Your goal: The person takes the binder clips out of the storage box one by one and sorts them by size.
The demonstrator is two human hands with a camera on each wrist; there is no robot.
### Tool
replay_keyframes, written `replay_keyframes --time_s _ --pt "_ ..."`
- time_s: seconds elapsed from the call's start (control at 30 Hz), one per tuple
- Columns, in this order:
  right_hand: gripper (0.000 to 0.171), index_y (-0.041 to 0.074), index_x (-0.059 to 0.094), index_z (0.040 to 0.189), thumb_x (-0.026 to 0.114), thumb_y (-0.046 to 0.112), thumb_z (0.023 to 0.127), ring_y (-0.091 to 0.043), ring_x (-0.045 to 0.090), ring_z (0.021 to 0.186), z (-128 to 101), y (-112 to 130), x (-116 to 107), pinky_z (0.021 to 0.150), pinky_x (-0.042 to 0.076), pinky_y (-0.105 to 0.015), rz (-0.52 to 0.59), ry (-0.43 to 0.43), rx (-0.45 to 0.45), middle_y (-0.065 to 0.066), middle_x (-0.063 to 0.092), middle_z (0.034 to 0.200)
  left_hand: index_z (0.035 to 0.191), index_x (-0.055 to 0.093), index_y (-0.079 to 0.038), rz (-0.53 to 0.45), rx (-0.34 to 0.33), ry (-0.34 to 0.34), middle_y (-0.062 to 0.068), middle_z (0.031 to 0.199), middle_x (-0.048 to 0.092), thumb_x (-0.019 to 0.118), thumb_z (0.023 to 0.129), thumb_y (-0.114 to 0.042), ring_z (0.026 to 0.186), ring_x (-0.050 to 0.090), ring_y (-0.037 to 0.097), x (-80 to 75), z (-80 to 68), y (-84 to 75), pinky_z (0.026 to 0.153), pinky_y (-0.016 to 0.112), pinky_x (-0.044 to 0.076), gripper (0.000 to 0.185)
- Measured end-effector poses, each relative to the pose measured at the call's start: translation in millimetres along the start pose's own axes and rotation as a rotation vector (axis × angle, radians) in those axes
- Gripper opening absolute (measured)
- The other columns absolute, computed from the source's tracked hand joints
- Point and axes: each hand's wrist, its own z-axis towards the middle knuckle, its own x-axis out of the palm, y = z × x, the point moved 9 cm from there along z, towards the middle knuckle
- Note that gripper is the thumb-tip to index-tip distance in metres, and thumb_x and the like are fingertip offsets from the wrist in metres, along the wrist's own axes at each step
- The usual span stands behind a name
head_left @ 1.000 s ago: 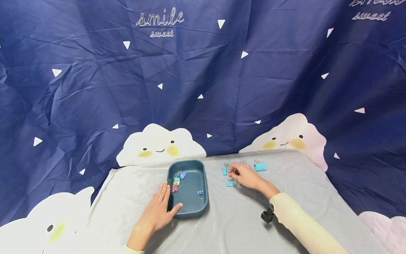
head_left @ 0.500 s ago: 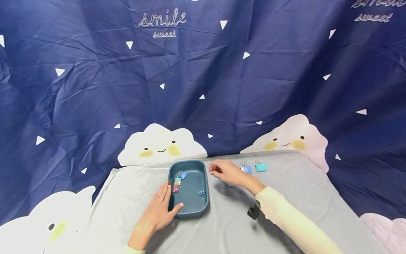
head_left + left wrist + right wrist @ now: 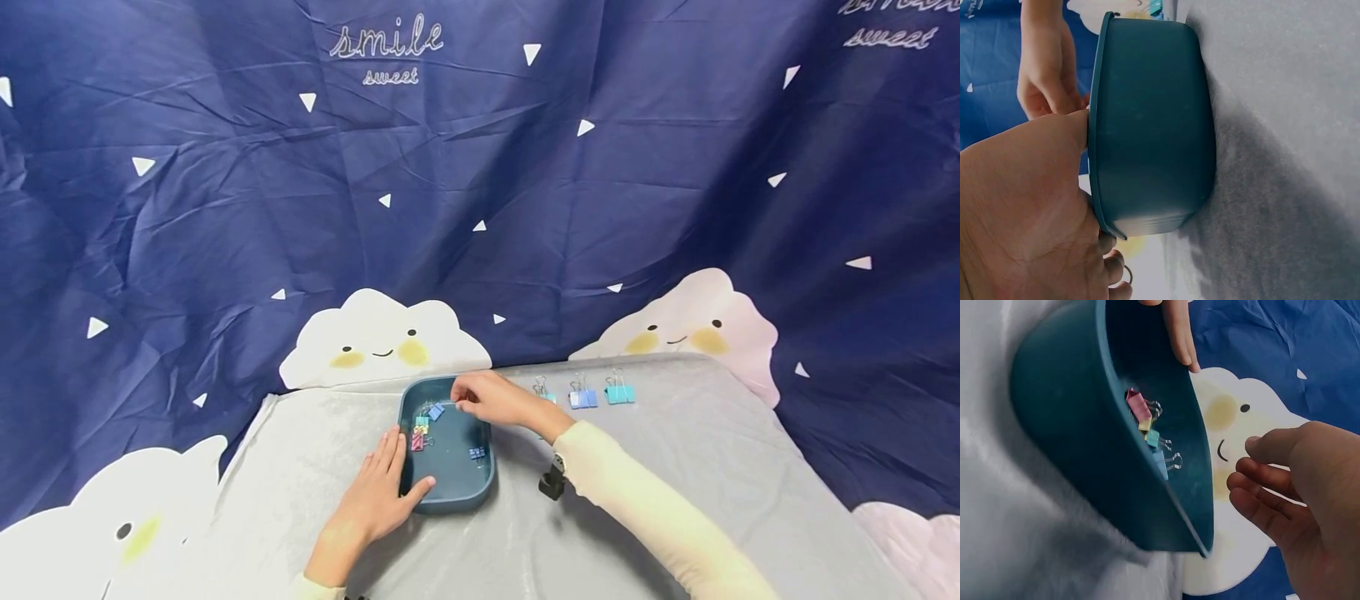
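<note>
A teal tray (image 3: 450,493) sits on the grey cloth and holds several small binder clips (image 3: 420,427), pink, yellow, teal and blue. My left hand (image 3: 378,487) rests against the tray's near left corner with its fingers straight along the wall and its thumb on the front rim (image 3: 1094,144). Above the far right part of the tray hovers my right hand (image 3: 480,398), fingertips drawn together. In the right wrist view its fingers (image 3: 1260,487) curl beside the tray rim (image 3: 1197,506), and nothing shows between them. Three clips (image 3: 582,398) lie in a row on the cloth to the right.
The grey cloth table (image 3: 660,483) stretches right and forward of the tray. A dark blue backdrop (image 3: 480,208) with white clouds hangs close behind the table's far edge. A black camera mount (image 3: 552,483) hangs under my right wrist.
My right hand has moved left from the clips on the cloth to above the tray. My left hand and the tray have stayed put.
</note>
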Motion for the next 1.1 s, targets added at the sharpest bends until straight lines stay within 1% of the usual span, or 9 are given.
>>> replay_keyframes --time_s 0.07,0.23,0.3,0.5,0.67,0.77,0.9,1.03,1.1 --pt "0.009 0.01 0.075 0.109 0.071 0.013 0.102 -0.009 0.065 0.09 8 3 6 0.084 0.058 -0.029 0.002 0.008 -0.002 0.001 0.074 0.101 0.167 0.024 0.004 0.001 0.0 0.003 0.021 0.178 0.016 0.057 0.106 -0.058 0.166 0.017 0.041 -0.1 0.2 0.5 0.132 0.062 0.022 0.093" --pt "0.01 0.008 0.075 0.111 0.071 0.011 0.102 -0.012 0.067 0.092 24 6 20 0.085 0.059 -0.03 0.008 0.038 0.02 -0.002 0.074 0.104 0.167 0.025 0.005 0.0 0.007 -0.004 0.022 0.177 0.018 0.057 0.106 -0.057 0.165 0.018 0.042 -3.3 -0.6 -1.5 0.132 0.062 0.024 0.093" --pt "0.012 0.007 0.075 0.113 0.071 0.01 0.102 -0.013 0.068 0.094 29 5 25 0.087 0.059 -0.031 0.005 0.05 0.035 -0.003 0.075 0.106 0.166 0.026 0.005 -0.001 0.008 -0.007 0.023 0.177 0.019 0.057 0.106 -0.057 0.165 0.02 0.043 -4.9 -1.3 -2.0 0.131 0.063 0.025 0.093" --pt "0.017 0.006 0.074 0.117 0.071 0.009 0.101 -0.02 0.07 0.102 39 -2 39 0.094 0.06 -0.038 -0.035 0.082 0.085 -0.008 0.075 0.113 0.166 0.026 0.005 0.01 0.005 -0.006 0.022 0.177 0.019 0.056 0.106 -0.058 0.165 0.019 0.042 -3.4 -1.6 -0.5 0.131 0.062 0.025 0.093" --pt "0.03 0.007 0.07 0.132 0.069 0.011 0.103 -0.026 0.068 0.12 44 -8 54 0.105 0.057 -0.042 -0.095 0.157 0.144 -0.01 0.071 0.13 0.167 0.026 0.005 0.007 0.008 -0.004 0.022 0.177 0.019 0.056 0.106 -0.059 0.165 0.019 0.041 -3.1 -0.3 -1.5 0.131 0.062 0.025 0.093" --pt "0.04 0.011 0.064 0.143 0.069 0.015 0.104 -0.026 0.063 0.133 48 -12 65 0.114 0.053 -0.042 -0.152 0.204 0.17 -0.01 0.065 0.143 0.167 0.025 0.004 0.009 0.003 0.006 0.022 0.178 0.018 0.056 0.106 -0.059 0.165 0.018 0.041 -4.3 0.3 -2.0 0.132 0.062 0.024 0.093" --pt "0.05 0.015 0.058 0.153 0.069 0.017 0.104 -0.026 0.056 0.145 51 -17 75 0.121 0.047 -0.042 -0.224 0.246 0.209 -0.009 0.056 0.158 0.167 0.025 0.004 0.009 0.0 0.011 0.022 0.178 0.018 0.056 0.106 -0.059 0.165 0.018 0.042 -6.0 0.5 -2.4 0.132 0.062 0.024 0.093" --pt "0.058 0.019 0.052 0.159 0.069 0.017 0.104 -0.024 0.05 0.151 52 -22 83 0.125 0.043 -0.041 -0.261 0.293 0.232 -0.007 0.051 0.164 0.167 0.025 0.005 0.009 0.005 0.008 0.023 0.177 0.019 0.055 0.106 -0.059 0.165 0.019 0.042 -6.1 -0.2 -2.3 0.132 0.062 0.024 0.093" --pt "0.059 0.019 0.051 0.16 0.069 0.017 0.104 -0.024 0.05 0.151 51 -22 87 0.124 0.044 -0.04 -0.262 0.312 0.23 -0.006 0.052 0.163 0.166 0.026 0.005 0.009 0.007 0.01 0.023 0.177 0.019 0.055 0.106 -0.059 0.165 0.019 0.043 -5.2 -0.8 -1.9 0.132 0.062 0.024 0.093"
